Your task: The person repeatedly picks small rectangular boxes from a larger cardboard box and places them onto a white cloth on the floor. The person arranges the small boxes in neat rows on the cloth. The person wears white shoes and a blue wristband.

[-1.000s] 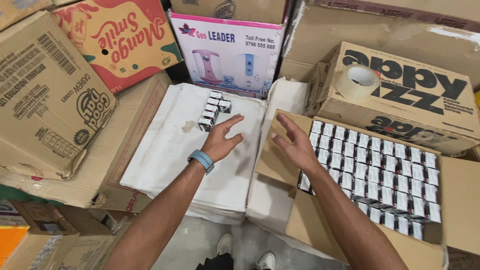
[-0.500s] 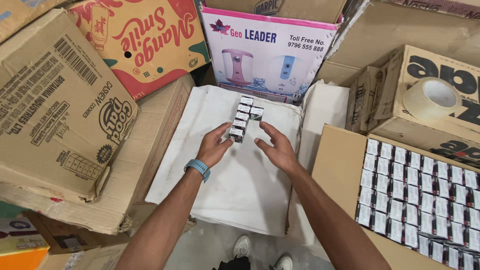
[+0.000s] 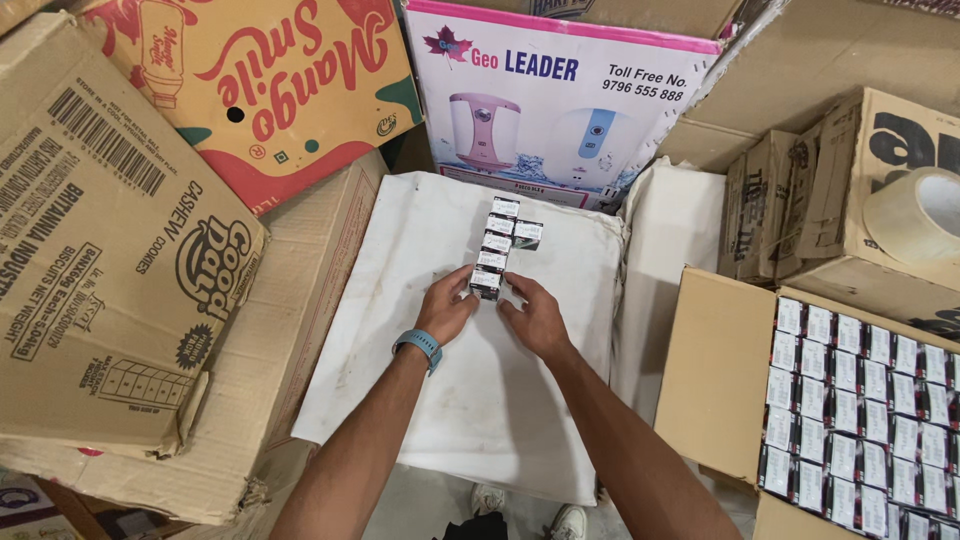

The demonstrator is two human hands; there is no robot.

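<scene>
Two hands meet at the near end of a short row of small boxes (image 3: 495,247) lying on a white cloth-covered surface (image 3: 400,330). The row holds about five small boxes set end to end, with one more small box (image 3: 527,235) lying just beside it on the right, near the far end, so six are out on the cloth in all. The row's long axis runs from near to far, leaning slightly right as it goes away.

The left hand (image 3: 447,308), with a blue band on its wrist, closes its fingers against the left side of the nearest box (image 3: 486,284). The right hand (image 3: 534,315) presses its fingers against that box's right side. Both hands are part curled, fingers drawn together, pinching the box between them.

At the near right stands one open carton (image 3: 715,370) filled with many more small boxes (image 3: 860,410) of the same kind, packed in tight rows; they are too many to count, and some are cut off by the frame's edge. One roll of clear tape (image 3: 915,215) rests on a brown carton at the far right. Several large printed cartons crowd the left and far sides.
</scene>
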